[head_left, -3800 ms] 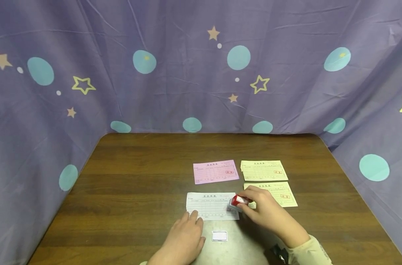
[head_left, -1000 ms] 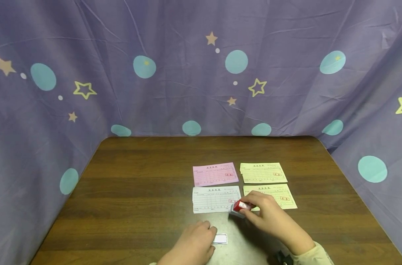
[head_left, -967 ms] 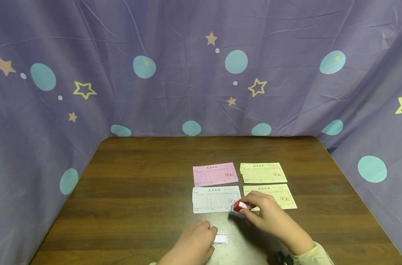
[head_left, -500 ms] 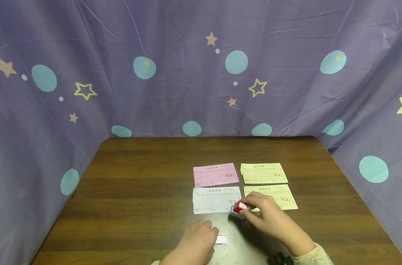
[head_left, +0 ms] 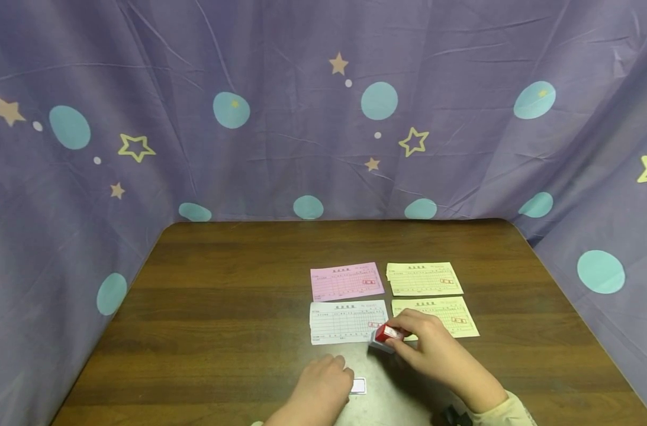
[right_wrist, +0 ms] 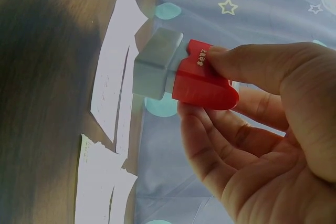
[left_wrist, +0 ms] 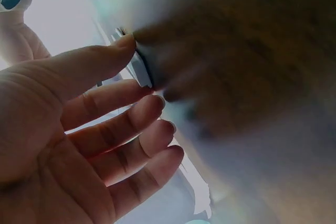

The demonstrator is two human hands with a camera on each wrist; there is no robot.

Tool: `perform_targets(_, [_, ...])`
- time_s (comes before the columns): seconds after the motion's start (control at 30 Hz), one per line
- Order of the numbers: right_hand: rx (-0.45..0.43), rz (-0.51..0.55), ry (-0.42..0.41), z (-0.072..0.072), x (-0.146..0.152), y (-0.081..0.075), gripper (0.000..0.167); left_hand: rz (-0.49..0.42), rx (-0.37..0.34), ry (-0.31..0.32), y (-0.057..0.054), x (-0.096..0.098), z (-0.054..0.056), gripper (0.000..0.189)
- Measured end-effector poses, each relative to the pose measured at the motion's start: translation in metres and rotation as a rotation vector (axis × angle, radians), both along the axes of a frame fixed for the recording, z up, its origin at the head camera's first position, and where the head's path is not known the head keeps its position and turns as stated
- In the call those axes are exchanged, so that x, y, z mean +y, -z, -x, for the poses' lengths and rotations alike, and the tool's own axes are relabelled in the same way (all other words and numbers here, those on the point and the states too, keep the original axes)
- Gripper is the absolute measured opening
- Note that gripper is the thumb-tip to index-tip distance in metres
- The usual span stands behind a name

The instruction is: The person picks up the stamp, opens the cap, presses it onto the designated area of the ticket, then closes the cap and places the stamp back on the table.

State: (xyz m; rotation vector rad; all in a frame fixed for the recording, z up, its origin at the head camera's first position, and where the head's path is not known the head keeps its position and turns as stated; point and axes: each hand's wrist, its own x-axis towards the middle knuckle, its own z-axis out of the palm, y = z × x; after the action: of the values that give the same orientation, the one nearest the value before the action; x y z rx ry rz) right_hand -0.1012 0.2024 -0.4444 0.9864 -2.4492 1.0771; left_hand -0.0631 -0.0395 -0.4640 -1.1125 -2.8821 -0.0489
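Observation:
My right hand (head_left: 424,340) pinches a red-handled stamp (head_left: 389,334) with a grey base. The stamp is held near the lower right corner of a white receipt slip (head_left: 344,322), beside a red printed mark. In the right wrist view, the stamp's red handle (right_wrist: 202,82) sits between thumb and fingers. My left hand (head_left: 323,381) is at a small white rectangular stamp cap (head_left: 359,386), partly hiding it. The left wrist view shows thumb and index finger pinching this cap (left_wrist: 139,69) by its edges, the other fingers bent loosely.
A pink slip (head_left: 347,281) lies behind the white one. Two yellow slips, one at the back (head_left: 424,279) and one in front (head_left: 440,313), lie to the right, the front one partly behind my right hand. All lie on a wooden table (head_left: 222,325) before a purple curtain (head_left: 302,160).
The stamp has come off the white slip, uncovering a red mark. That slip now lies nearer the pink one. My left hand has left it and moved right onto the white cap.

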Motion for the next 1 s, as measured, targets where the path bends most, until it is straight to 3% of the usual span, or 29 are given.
perform_targets(0.27, [0.004, -0.001, 0.005, -0.001, 0.000, 0.001, 0.028, -0.014, 0.014, 0.014, 0.002, 0.000, 0.000, 0.009])
perform_targets(0.63, [-0.014, 0.001, -0.008, 0.000, 0.001, 0.002, 0.026, -0.053, -0.008, -0.047, -0.002, -0.003, 0.000, 0.019])
perform_targets(1.0, [-0.003, 0.039, -0.050, 0.000, -0.003, 0.000, 0.025, -0.185, -0.052, -0.109, -0.016, -0.016, 0.005, 0.022])
